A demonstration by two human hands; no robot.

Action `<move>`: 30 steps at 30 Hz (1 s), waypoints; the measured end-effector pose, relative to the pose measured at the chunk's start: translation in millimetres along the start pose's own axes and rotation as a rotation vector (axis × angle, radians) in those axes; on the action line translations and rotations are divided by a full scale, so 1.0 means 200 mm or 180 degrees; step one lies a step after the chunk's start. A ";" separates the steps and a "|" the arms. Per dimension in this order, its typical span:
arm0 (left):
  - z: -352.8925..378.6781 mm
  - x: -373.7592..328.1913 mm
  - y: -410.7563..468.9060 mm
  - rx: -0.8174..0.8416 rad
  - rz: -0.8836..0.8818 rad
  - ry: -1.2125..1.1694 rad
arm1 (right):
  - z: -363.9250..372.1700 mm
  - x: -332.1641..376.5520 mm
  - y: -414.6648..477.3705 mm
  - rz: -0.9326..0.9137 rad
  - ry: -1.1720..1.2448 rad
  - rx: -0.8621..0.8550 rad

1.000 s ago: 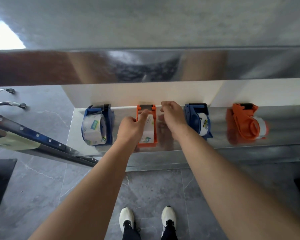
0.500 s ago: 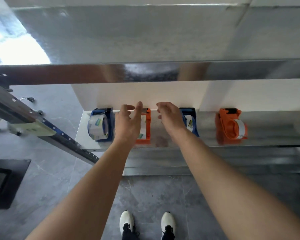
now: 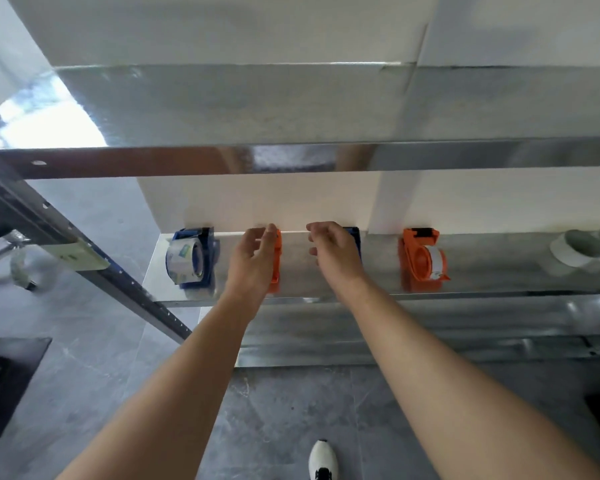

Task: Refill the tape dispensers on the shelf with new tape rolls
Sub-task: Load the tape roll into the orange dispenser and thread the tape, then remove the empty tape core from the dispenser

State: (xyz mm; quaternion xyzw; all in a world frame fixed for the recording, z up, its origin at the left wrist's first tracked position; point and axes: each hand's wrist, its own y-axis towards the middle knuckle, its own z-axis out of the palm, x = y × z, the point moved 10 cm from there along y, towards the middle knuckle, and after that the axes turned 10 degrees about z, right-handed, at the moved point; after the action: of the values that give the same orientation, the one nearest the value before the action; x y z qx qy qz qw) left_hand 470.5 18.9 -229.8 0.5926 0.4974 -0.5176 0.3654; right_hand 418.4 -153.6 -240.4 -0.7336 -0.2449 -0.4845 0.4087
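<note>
Four tape dispensers stand in a row on the metal shelf [image 3: 305,289]. The leftmost blue dispenser [image 3: 191,258] carries a clear roll. My left hand [image 3: 253,261] hovers in front of the second, orange dispenser [image 3: 276,265], fingers nearly straight, and hides most of it. My right hand [image 3: 333,251] hangs with loosely curled fingers and nothing in it, covering most of the third, blue dispenser [image 3: 356,239]. To the right, a second orange dispenser [image 3: 421,259] holds a white roll. Spare white tape rolls [image 3: 579,252] lie at the shelf's far right.
An upper metal shelf [image 3: 291,105] juts out above the hands. A dark slotted upright [image 3: 94,271] slants across the left. A white wall backs the shelf. Below lie grey floor tiles, a black box [image 3: 4,382] at left and my white shoe [image 3: 323,459].
Both hands have come off the second orange dispenser, and the left fingers have straightened. The view has tilted up and shifted right, bringing the spare rolls into sight.
</note>
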 end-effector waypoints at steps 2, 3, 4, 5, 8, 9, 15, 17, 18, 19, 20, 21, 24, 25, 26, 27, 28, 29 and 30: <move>0.03 0.00 -0.01 0.0071 -0.0033 -0.0031 | -0.03 0.00 -0.02 -0.0009 0.0011 -0.0107; 0.04 0.01 -0.02 0.0111 -0.0068 -0.0032 | -0.05 0.01 -0.03 -0.0027 0.0022 -0.0164; 0.05 0.01 -0.02 0.0149 -0.0097 -0.0029 | -0.06 0.02 -0.05 -0.0042 0.0031 -0.0213; 0.05 0.02 -0.02 0.0170 -0.0105 -0.0031 | -0.07 0.02 -0.07 -0.0057 0.0040 -0.0239; 0.07 0.04 -0.02 0.0186 -0.0125 -0.0077 | -0.10 0.03 -0.12 -0.0114 0.0024 -0.0289; 0.08 0.04 -0.02 0.0207 -0.0148 -0.0120 | -0.11 0.03 -0.13 -0.0121 0.0032 -0.0302; 0.23 0.02 -0.07 0.0438 -0.0168 0.0002 | -0.28 -0.01 -0.13 -0.0118 -0.0039 -0.0459; 0.27 0.01 -0.07 0.0471 -0.0162 0.0026 | -0.33 -0.02 -0.11 -0.0099 0.0031 -0.0451; 0.28 0.00 -0.07 0.0471 -0.0174 0.0048 | -0.36 -0.03 -0.11 -0.0080 0.0062 -0.0440; 0.30 0.01 -0.07 0.0460 -0.0183 0.0084 | -0.38 -0.04 -0.09 -0.0058 0.0087 -0.0422; 0.32 0.01 -0.07 0.0451 -0.0186 0.0107 | -0.40 -0.05 -0.07 -0.0041 0.0102 -0.0408; 0.34 0.01 -0.06 0.0442 -0.0204 0.0109 | -0.42 -0.06 -0.05 -0.0039 0.0105 -0.0411; 0.42 0.02 -0.03 0.0357 -0.0245 0.0072 | -0.50 -0.08 0.03 -0.0056 0.0058 -0.0397; 0.45 0.02 -0.02 0.0320 -0.0243 0.0079 | -0.54 -0.08 0.06 -0.0040 0.0060 -0.0381; 0.49 0.02 -0.01 0.0274 -0.0248 0.0085 | -0.56 -0.09 0.09 -0.0029 0.0054 -0.0344; 0.52 0.02 0.00 0.0232 -0.0261 0.0080 | -0.59 -0.09 0.13 -0.0034 0.0038 -0.0292; 0.56 0.03 0.00 0.0206 -0.0278 0.0079 | -0.61 -0.09 0.16 -0.0052 0.0023 -0.0238; 0.60 0.04 0.01 0.0189 -0.0305 0.0091 | -0.64 -0.10 0.20 -0.0070 0.0013 -0.0207; 0.64 0.04 0.01 0.0163 -0.0330 0.0076 | -0.66 -0.11 0.23 -0.0074 -0.0011 -0.0199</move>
State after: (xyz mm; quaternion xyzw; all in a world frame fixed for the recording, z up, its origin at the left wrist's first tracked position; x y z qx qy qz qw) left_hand 440.4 -100.3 -263.0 0.5814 0.5183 -0.5413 0.3169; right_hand 376.3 -288.9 -250.9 -0.7439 -0.2388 -0.4954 0.3796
